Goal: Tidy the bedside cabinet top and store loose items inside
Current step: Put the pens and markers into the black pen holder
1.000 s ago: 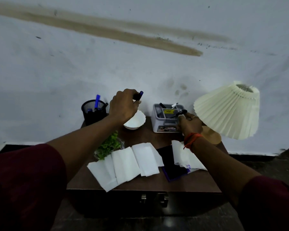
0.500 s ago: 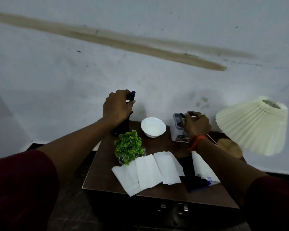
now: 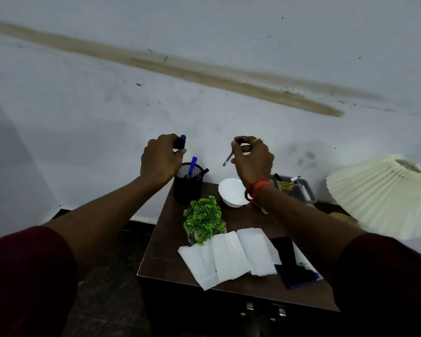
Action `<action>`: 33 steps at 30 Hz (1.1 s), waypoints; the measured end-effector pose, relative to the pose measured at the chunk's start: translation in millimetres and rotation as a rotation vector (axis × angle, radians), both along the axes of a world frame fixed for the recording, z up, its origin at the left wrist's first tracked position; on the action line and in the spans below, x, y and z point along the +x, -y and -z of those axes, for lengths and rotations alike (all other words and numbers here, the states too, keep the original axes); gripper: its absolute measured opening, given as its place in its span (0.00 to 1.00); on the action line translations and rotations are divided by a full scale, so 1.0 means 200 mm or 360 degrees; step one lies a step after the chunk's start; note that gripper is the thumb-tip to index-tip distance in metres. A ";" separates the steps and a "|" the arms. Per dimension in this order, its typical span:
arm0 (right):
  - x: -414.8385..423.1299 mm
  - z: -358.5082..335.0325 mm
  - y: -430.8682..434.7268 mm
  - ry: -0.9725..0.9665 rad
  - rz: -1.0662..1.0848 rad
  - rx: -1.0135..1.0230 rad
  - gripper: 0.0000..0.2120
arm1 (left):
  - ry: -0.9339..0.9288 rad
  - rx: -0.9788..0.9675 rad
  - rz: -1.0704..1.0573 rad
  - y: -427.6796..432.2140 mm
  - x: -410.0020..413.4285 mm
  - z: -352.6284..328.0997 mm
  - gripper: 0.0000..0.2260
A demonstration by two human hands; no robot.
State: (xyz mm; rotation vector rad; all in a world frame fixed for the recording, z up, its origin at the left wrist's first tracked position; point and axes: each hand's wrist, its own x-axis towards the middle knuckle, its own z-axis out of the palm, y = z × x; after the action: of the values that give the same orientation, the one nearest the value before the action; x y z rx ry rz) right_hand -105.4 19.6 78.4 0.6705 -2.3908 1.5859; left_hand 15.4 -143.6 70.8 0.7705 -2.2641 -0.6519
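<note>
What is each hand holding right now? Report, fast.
Left hand: grips a blue-tipped pen.
Right hand: pinches a dark pen.

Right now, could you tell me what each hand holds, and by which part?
The left hand grips a dark, blue-tipped marker around its barrel; the right hand pinches a thin dark pen by its upper part, lower end free.

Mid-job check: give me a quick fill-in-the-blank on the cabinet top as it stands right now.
The left hand grips a marker with a ___ cap.
The right hand pinches a thin ___.
In front of the mesh pen cup stands a green ___.
Missing: blue; pen; plant.
</note>
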 end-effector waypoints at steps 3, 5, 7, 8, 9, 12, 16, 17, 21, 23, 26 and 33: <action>0.05 0.01 0.10 0.0029 -0.0072 -0.0057 0.09 | 0.0007 0.0004 -0.0001 0.01 0.02 0.03 0.10; 0.08 0.03 0.15 0.0064 -0.0101 -0.0097 0.08 | 0.0010 0.0009 0.0002 0.02 0.03 0.05 0.10; 0.10 0.05 0.18 0.0095 -0.0125 -0.0103 0.08 | 0.0019 0.0020 0.0005 0.02 0.03 0.07 0.10; 0.10 0.07 0.20 0.0114 -0.0135 -0.0101 0.08 | 0.0024 0.0029 0.0004 0.02 0.03 0.08 0.10; 0.11 0.08 0.21 0.0124 -0.0141 -0.0097 0.08 | 0.0027 0.0037 0.0001 0.02 0.03 0.09 0.10; 0.11 0.12 0.23 0.0148 -0.0133 -0.0078 0.12 | 0.0011 0.0061 -0.0012 0.03 0.03 0.12 0.11; 0.10 0.13 0.22 0.0209 -0.0155 -0.0096 0.12 | -0.0014 0.0097 -0.0008 0.03 0.02 0.14 0.13; 0.10 0.14 0.21 0.0213 -0.0155 -0.0100 0.12 | -0.0013 0.0091 -0.0006 0.03 0.02 0.14 0.14; 0.10 0.13 0.16 0.0226 -0.0146 -0.0098 0.10 | -0.0015 0.0092 0.0004 0.01 0.00 0.14 0.14; 0.08 0.14 0.12 0.0235 -0.0130 -0.0096 0.10 | -0.0031 0.0063 0.0018 -0.02 -0.01 0.13 0.14; 0.03 0.15 0.03 0.0233 -0.0070 -0.0083 0.09 | -0.0089 -0.0005 0.0049 -0.07 -0.05 0.12 0.13; -0.20 0.21 -0.25 0.0261 0.0138 -0.0116 0.09 | -0.0130 -0.0107 0.0177 -0.24 -0.24 0.10 0.12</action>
State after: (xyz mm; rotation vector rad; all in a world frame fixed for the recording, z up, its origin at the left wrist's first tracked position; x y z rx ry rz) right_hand -145.4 69.9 36.8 0.4320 -2.4240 1.7430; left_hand -31.7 -96.5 51.3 0.5790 -2.2538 -0.6434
